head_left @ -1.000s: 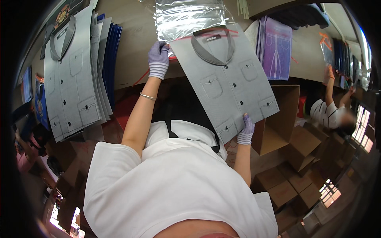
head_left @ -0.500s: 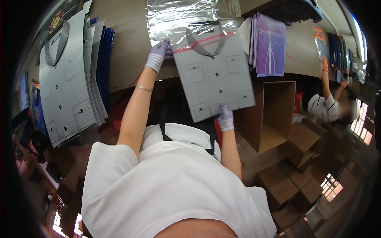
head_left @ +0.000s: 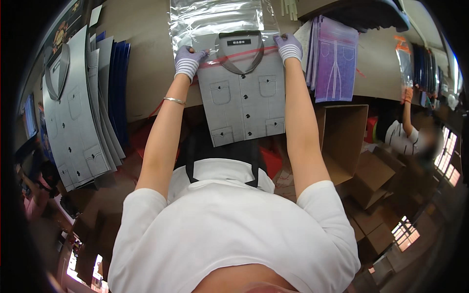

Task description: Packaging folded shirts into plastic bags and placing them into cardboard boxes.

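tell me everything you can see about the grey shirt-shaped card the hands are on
The grey shirt card is a flat, stiff-looking board printed as a shirt: darker collar band with a black label, a row of dark buttons and four flapped pockets. It lies flat on the brown table, its collar end tucked into the mouth of a clear plastic bag with a red strip across it. The gloved left hand and right hand press its upper corners.

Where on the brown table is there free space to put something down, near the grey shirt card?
Bare brown table lies between the stack of grey shirt cards and the left hand. A smaller strip shows right of the purple printed sheets. The middle is crowded: both hands, the right hand too, hold the grey shirt card at the clear plastic bag.
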Available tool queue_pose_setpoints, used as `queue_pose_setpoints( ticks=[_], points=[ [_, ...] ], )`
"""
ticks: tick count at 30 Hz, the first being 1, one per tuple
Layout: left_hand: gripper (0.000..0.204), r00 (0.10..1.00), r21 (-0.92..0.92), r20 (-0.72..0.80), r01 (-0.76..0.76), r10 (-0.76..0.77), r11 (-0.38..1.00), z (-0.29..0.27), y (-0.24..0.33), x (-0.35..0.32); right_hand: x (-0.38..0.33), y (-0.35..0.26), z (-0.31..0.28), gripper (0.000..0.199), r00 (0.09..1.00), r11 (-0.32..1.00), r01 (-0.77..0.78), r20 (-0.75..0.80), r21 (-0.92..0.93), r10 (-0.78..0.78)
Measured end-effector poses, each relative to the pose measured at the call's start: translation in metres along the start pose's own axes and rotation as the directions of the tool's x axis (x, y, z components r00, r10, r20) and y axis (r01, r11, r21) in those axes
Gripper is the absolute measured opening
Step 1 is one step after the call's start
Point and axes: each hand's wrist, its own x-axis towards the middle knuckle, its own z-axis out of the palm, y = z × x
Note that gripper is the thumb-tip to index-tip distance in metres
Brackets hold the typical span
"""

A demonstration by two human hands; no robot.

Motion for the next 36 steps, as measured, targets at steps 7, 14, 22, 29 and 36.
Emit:
queue_pose_setpoints(
  ticks=[7, 14, 22, 29, 36],
  points=[
    [0.020, 0.994, -0.817, 0.070, 0.106, -0.085, 0.567, -0.007, -0.023, -0.022, -0.021, 0.052, 0.011, 0.030, 0.975, 0.736, -0.117, 0.219, 0.667, -0.044],
    [0.020, 0.995, -0.427, 0.080, -0.020, 0.060, 0.904, 0.003, -0.082, -0.090, -0.121, 0.115, -0.003, 0.034, 0.875, 0.598, -0.451, 0.460, 0.663, 0.150],
    [0.007, 0.712, -0.274, 0.675, 0.001, 0.192, 0.962, -0.016, -0.158, -0.199, -0.319, 0.129, -0.021, 0.027, 0.579, -0.270, -0.734, 0.782, 0.623, 0.230],
    [0.008, 0.514, -0.532, 0.757, 0.128, 0.403, 0.837, -0.090, -0.085, -0.206, -0.262, -0.004, -0.173, 0.011, 0.992, 0.341, -0.128, 0.121, 0.931, 0.042],
    [0.010, 0.434, -0.587, 0.715, -0.052, 0.548, 0.808, -0.071, -0.028, -0.216, -0.224, -0.069, -0.116, 0.028, 0.795, 0.773, 0.572, 0.046, 0.275, -0.605]
  ],
)
